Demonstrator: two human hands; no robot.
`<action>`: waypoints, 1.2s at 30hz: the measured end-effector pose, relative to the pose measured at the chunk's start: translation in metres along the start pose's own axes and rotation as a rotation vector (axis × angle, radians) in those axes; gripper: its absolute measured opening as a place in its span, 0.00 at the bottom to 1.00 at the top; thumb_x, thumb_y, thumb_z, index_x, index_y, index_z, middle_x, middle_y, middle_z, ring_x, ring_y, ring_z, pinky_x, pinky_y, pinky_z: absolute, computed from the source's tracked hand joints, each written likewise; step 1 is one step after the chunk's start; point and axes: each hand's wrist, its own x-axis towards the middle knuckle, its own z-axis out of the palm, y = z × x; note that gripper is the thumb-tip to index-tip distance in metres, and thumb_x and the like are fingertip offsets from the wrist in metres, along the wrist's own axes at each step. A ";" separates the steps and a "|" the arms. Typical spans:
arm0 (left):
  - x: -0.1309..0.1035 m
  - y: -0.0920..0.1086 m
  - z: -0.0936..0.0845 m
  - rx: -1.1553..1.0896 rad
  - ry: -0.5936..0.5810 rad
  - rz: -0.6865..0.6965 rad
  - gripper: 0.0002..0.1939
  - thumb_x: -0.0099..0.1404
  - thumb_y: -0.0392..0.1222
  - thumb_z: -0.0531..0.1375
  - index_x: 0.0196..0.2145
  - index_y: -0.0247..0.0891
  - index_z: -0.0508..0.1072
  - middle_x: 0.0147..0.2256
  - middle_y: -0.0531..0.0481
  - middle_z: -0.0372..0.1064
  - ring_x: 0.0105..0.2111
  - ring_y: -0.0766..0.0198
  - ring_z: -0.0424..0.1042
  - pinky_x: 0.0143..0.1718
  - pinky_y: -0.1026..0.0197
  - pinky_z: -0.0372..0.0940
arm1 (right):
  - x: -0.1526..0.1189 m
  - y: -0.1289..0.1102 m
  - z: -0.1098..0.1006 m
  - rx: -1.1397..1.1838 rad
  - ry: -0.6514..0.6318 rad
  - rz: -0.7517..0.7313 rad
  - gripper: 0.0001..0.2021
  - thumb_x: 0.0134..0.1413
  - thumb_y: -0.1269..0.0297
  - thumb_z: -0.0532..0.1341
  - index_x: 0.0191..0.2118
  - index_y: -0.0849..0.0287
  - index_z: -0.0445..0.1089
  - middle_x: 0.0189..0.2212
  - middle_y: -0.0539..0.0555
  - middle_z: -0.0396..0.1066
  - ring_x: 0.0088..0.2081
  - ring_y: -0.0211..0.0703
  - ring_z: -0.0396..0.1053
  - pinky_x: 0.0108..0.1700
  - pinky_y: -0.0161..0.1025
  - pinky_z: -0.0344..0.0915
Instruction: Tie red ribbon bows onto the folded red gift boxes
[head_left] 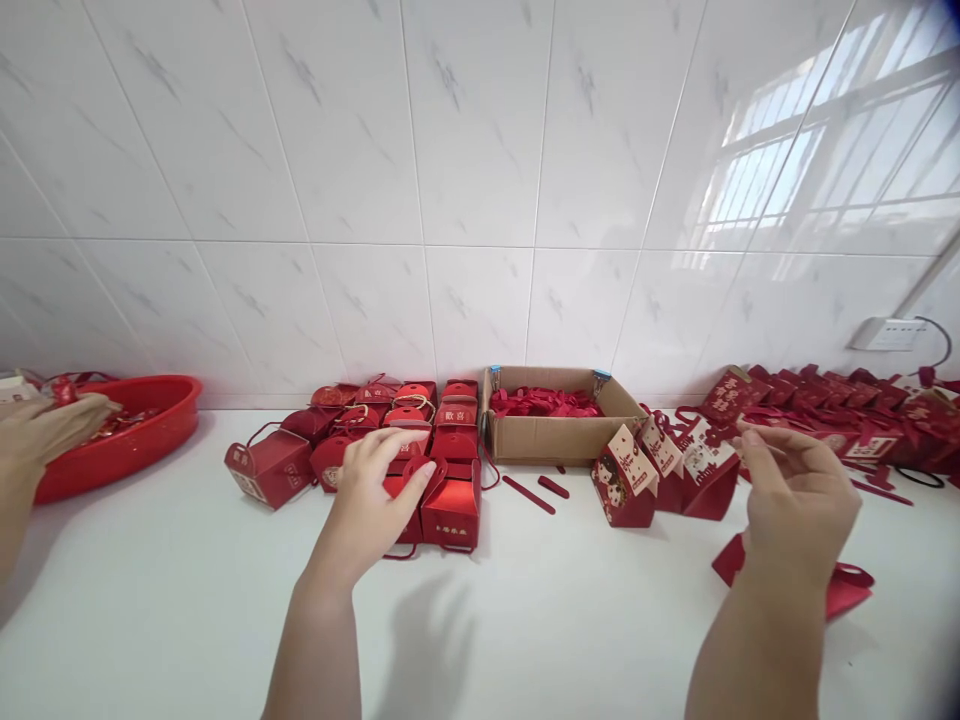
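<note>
My left hand (382, 495) hovers over the front of a group of red gift boxes (451, 505), thumb and fingers apart and curved. Its thumb tip overlaps a rounded red flap; whether they touch, I cannot tell. On the right, my right hand (802, 490) is raised with thumb and forefinger pinched together. What lies in the pinch, if anything, is too small to make out. Below that hand lies a folded red box (847, 590), partly hidden by my wrist. Just left of it stand several house-shaped red and cream boxes (626, 480) with ribbons.
A cardboard box (570, 440) of red ribbons stands against the tiled wall, with loose red strips (529, 495) before it. At the left, another person's hand (22, 435) is by a red basin (142, 455). More red boxes (847, 410) line the right, near a power strip (889, 333).
</note>
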 end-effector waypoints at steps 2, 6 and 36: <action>0.005 -0.004 0.008 -0.001 -0.104 -0.069 0.13 0.62 0.51 0.56 0.42 0.45 0.72 0.45 0.48 0.70 0.48 0.52 0.66 0.51 0.47 0.59 | -0.001 -0.001 0.000 0.015 -0.010 -0.010 0.12 0.43 0.62 0.67 0.35 0.60 0.72 0.34 0.58 0.74 0.37 0.47 0.73 0.47 0.49 0.68; 0.013 -0.006 0.024 -0.067 -0.237 -0.098 0.12 0.63 0.51 0.55 0.35 0.42 0.72 0.37 0.50 0.74 0.39 0.56 0.71 0.42 0.55 0.64 | 0.000 -0.001 0.000 0.041 -0.052 0.000 0.10 0.43 0.63 0.68 0.34 0.60 0.72 0.34 0.59 0.74 0.36 0.47 0.73 0.47 0.49 0.68; 0.022 -0.016 0.053 -0.091 -0.434 -0.071 0.14 0.60 0.51 0.56 0.27 0.40 0.74 0.35 0.50 0.72 0.35 0.60 0.71 0.37 0.61 0.63 | 0.000 -0.035 -0.021 0.254 0.177 -0.150 0.06 0.38 0.70 0.69 0.26 0.51 0.77 0.27 0.54 0.74 0.30 0.49 0.72 0.49 0.60 0.66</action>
